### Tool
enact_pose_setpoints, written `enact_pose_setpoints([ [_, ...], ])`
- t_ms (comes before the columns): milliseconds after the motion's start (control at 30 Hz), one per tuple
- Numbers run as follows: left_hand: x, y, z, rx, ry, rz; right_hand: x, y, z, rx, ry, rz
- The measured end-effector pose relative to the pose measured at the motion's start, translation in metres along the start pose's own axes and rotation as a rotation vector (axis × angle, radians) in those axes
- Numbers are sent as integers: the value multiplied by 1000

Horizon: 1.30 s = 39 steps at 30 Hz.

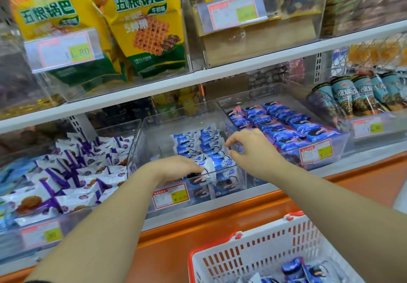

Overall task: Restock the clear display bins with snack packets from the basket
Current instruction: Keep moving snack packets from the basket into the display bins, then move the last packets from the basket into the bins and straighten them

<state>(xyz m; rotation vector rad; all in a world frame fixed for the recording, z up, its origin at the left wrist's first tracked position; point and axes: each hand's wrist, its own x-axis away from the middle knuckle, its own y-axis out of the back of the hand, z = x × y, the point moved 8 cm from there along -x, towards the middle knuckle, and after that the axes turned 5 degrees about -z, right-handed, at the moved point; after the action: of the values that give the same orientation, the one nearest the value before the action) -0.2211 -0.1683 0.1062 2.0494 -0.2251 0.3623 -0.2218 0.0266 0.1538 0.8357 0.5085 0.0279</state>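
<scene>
A blue-and-white packet [210,167] is pinched at its edge by the left hand [180,167], low over the front of the middle clear bin [137,150]. More of the same kind, the stacked packets [198,143], are set in rows in the bin's right half. The right hand [248,143] is held over the bin's right side with its fingers curled down toward the rows; whether anything is gripped by it cannot be told. A red-framed price label [170,195] is fixed to the bin's front.

In the bin to the right, dark blue packets [286,124] are laid in rows; to the left, white-and-purple packets [72,172] are piled. Below the orange ledge [220,216], at lower right, a white basket [264,245] with a red rim is seen, with basket packets [295,268] lying in it. Yellow snack bags [145,25] are stood on the shelf above.
</scene>
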Motion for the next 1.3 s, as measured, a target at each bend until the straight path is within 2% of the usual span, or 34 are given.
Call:
enact_pose_setpoints([
  [233, -2, 2, 10, -29, -53, -25, 3, 0, 1, 8, -11, 25],
  [433, -5, 3, 15, 28, 92, 38, 4, 1, 2, 25, -5, 39],
  [600, -9, 2, 8, -96, 127, -2, 5, 1, 2, 15, -9, 36],
  [700, -5, 3, 7, -71, 148, 26, 5, 1, 2, 17, -7, 33],
  [833, 3, 17, 14, 28, 164, -52, 5, 4, 4, 31, 2, 7],
  [900, 6, 24, 16, 15, 159, -78, 7, 9, 11, 113, 66, -44],
  [967, 11, 27, 15, 11, 160, -88, 9, -2, 23, 167, 150, 37],
  [1067, 14, 28, 11, -39, 149, -101, 18, -40, 36, 113, 187, 318],
  [1133, 16, 24, 12, -76, 153, -78, 23, -62, 43, 112, 188, 439],
  [1300, 19, 18, 22, -68, 171, -48, 19, -81, 56, 184, 230, 473],
])
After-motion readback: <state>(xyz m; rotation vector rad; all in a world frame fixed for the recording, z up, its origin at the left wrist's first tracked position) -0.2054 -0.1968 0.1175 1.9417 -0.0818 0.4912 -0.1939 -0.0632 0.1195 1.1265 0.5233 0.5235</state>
